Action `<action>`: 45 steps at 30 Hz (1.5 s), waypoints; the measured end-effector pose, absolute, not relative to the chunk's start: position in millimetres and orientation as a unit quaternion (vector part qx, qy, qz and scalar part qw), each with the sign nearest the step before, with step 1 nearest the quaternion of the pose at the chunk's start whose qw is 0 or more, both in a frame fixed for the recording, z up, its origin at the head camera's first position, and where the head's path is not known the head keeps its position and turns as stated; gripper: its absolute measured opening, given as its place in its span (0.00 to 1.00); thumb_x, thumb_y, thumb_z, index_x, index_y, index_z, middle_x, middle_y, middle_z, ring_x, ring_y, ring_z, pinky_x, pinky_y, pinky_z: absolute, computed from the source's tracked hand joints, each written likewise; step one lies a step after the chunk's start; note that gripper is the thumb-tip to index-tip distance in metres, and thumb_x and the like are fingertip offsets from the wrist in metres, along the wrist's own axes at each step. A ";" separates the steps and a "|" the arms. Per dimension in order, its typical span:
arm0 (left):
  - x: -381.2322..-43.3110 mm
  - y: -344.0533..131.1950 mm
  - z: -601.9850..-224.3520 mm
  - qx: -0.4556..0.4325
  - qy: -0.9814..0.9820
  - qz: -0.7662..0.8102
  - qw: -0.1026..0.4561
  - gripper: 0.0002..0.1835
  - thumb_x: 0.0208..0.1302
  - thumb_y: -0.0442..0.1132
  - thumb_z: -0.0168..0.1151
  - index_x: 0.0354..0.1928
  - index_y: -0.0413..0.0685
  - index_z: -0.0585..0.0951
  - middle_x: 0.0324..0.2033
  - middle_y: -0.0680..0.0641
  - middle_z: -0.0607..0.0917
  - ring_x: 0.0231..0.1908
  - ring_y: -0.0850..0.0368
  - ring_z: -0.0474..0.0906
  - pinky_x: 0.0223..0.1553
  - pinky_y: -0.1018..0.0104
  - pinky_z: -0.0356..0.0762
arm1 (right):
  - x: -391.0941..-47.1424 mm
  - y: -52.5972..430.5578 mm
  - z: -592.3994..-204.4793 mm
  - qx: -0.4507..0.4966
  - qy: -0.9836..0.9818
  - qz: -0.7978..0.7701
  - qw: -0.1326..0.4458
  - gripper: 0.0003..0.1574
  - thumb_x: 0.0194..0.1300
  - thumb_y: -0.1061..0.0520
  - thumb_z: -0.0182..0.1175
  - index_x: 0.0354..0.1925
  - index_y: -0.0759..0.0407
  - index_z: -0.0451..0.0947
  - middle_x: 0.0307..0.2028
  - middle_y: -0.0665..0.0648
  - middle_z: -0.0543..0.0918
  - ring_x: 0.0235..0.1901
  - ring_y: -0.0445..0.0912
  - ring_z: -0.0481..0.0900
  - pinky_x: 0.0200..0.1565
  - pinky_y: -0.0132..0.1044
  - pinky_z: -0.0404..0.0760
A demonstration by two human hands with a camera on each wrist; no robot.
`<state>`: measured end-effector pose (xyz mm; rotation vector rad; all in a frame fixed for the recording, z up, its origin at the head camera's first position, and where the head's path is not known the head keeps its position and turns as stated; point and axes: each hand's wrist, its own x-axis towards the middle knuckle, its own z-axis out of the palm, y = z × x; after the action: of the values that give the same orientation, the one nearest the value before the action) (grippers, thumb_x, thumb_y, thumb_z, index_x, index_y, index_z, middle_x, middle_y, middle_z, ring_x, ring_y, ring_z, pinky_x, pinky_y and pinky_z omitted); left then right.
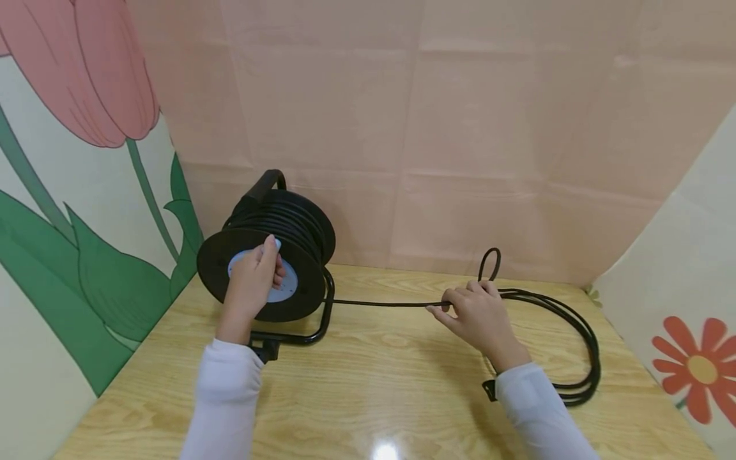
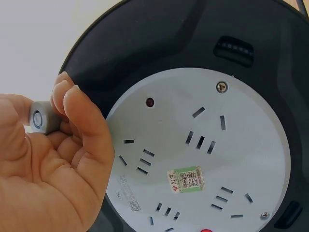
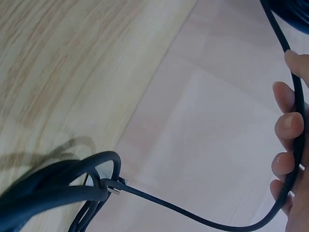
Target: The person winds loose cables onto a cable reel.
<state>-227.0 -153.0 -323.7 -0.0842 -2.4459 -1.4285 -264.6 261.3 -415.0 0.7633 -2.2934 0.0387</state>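
Note:
A black cable reel [image 1: 307, 275] stands at the left of the wooden table, cable wound thickly around its drum. My left hand [image 1: 246, 284] is in front of its near side, fingers and thumb pinching the small grey knob [image 2: 44, 117]. Behind that hand, the left wrist view shows the reel's pale socket plate [image 2: 227, 164] with slots and a sticker. From the reel a black cable [image 1: 385, 304] runs straight to my right hand [image 1: 477, 319]. The right fingers curl around this cable [image 3: 298, 111], thumb along it. Past the hand it bends toward a loose coil [image 1: 592, 358].
The reel has a tubular foot frame [image 1: 310, 338] and a top handle [image 1: 261, 188]. A small cable loop [image 1: 490, 255] sticks up behind the right hand. A small black piece [image 1: 489, 390] lies by the right sleeve. A pinkish sheet [image 1: 402, 128] hangs at the back.

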 end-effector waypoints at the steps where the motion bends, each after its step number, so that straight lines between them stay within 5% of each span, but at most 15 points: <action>1: -227.4 -152.4 -324.0 -0.032 -0.853 -0.498 0.153 0.35 0.78 0.63 0.32 0.36 0.41 0.77 0.29 0.45 0.82 0.28 0.51 0.79 0.37 0.57 0.79 | -264.4 260.4 -415.0 0.297 -0.887 0.017 0.354 0.17 0.59 0.40 0.69 0.26 0.50 0.80 0.19 0.45 0.80 0.23 0.48 0.71 0.40 0.50 0.70; 7: -228.8 -149.0 -326.9 -0.037 -0.856 -0.491 0.156 0.35 0.78 0.64 0.32 0.35 0.42 0.77 0.28 0.45 0.83 0.28 0.52 0.80 0.38 0.57 0.78 | -264.8 258.2 -416.5 0.289 -0.888 0.026 0.358 0.13 0.61 0.44 0.66 0.29 0.51 0.82 0.16 0.43 0.75 0.23 0.47 0.71 0.43 0.53 0.71; 17: -230.5 -146.1 -329.5 -0.048 -0.859 -0.486 0.154 0.34 0.78 0.63 0.32 0.34 0.43 0.77 0.28 0.45 0.82 0.27 0.52 0.79 0.37 0.57 0.76 | -269.9 263.1 -410.7 0.165 -0.927 0.036 0.335 0.31 0.62 0.25 0.60 0.20 0.46 0.79 0.13 0.42 0.72 0.18 0.45 0.68 0.40 0.53 0.68; 25: -229.9 -144.0 -331.3 -0.049 -0.861 -0.485 0.148 0.33 0.79 0.62 0.32 0.34 0.44 0.77 0.28 0.46 0.82 0.27 0.52 0.78 0.34 0.57 0.76 | -267.8 263.6 -410.9 0.206 -0.944 0.018 0.258 0.16 0.68 0.40 0.63 0.32 0.48 0.81 0.21 0.43 0.78 0.23 0.45 0.73 0.43 0.52 0.70; 32: -227.1 -138.0 -336.3 -0.057 -0.860 -0.480 0.161 0.33 0.79 0.61 0.33 0.28 0.45 0.76 0.24 0.47 0.81 0.24 0.51 0.77 0.31 0.57 0.75 | -264.1 266.7 -406.9 0.214 -0.949 0.004 0.230 0.23 0.68 0.35 0.60 0.23 0.45 0.74 0.15 0.40 0.71 0.19 0.42 0.69 0.41 0.50 0.67; 40: -227.8 -132.5 -339.7 -0.056 -0.862 -0.481 0.151 0.34 0.79 0.62 0.32 0.29 0.45 0.76 0.25 0.47 0.81 0.25 0.53 0.78 0.31 0.60 0.80 | -265.3 266.8 -407.7 0.220 -0.956 -0.001 0.193 0.21 0.73 0.35 0.54 0.32 0.45 0.80 0.25 0.44 0.81 0.26 0.46 0.77 0.44 0.54 0.70; 45: -227.7 -129.6 -342.4 -0.050 -0.868 -0.471 0.147 0.34 0.79 0.62 0.33 0.27 0.46 0.77 0.23 0.48 0.80 0.24 0.53 0.78 0.32 0.59 0.78 | -266.1 267.2 -410.0 0.209 -0.957 0.003 0.203 0.24 0.69 0.33 0.59 0.24 0.45 0.74 0.18 0.40 0.73 0.20 0.43 0.69 0.40 0.49 0.67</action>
<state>-227.7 -129.6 -342.4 -0.1427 -2.4998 -1.3554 -266.1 267.2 -410.0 0.5844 -2.6702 0.0077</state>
